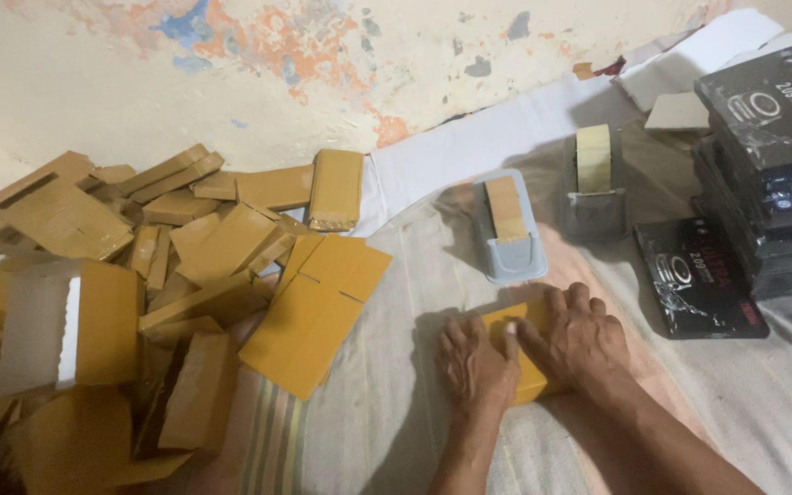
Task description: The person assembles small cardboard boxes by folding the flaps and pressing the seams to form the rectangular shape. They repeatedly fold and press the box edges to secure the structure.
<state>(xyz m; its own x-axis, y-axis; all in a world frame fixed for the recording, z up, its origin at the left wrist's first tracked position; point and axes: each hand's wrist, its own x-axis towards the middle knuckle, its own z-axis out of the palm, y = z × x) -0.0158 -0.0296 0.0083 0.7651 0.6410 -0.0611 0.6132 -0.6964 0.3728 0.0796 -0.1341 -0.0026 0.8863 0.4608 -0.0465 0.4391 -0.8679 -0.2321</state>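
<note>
Pressing down on a small yellow cardboard box [526, 362], both hands lay flat on it, on the grey cloth-covered floor [387, 412]. Left hand [475, 365] had its fingers held together on the box's left half, right hand [575, 337] had its fingers slightly spread over the right. Just beyond sat a grey tape dispenser [510, 229], with a second tape dispenser [593, 183] beside it. Heap of folded yellow cartons [167, 275] lay well off to the left, black glossy packets [763, 165] stacked at right.

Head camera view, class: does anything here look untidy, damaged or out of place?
Yes. The yellow cardboard boxes lie in a jumbled heap, tilted every way, unlike the neat stack of black packs. The wall paint is flaking in patches. Both hands press one yellow box.
</note>
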